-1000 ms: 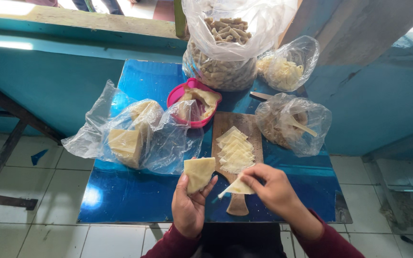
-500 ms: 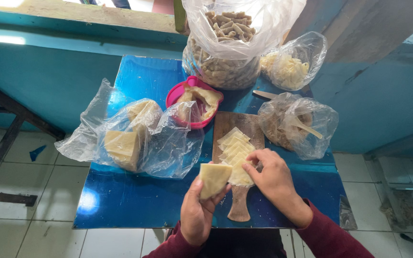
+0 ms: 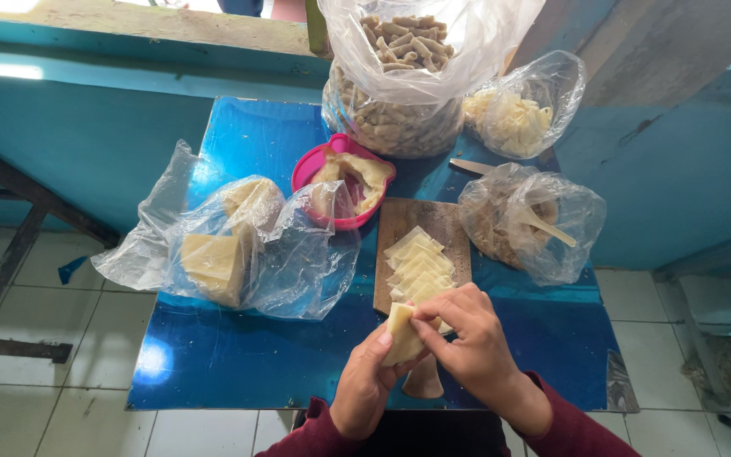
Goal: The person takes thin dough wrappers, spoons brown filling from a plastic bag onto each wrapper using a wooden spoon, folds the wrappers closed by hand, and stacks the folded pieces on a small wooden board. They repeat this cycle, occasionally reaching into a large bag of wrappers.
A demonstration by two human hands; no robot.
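My left hand [image 3: 364, 385] cradles a pale dough sheet [image 3: 402, 332] at the near edge of the blue table [image 3: 239, 364], thumb pressed against it. My right hand [image 3: 467, 338] pinches the sheet's top edge with its fingertips. Just beyond, more sheets [image 3: 419, 267] lie stacked on the wooden board [image 3: 448, 227].

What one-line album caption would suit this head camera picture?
Both hands, left and right, fold a pale dough wrapper above a wooden board on a blue table.
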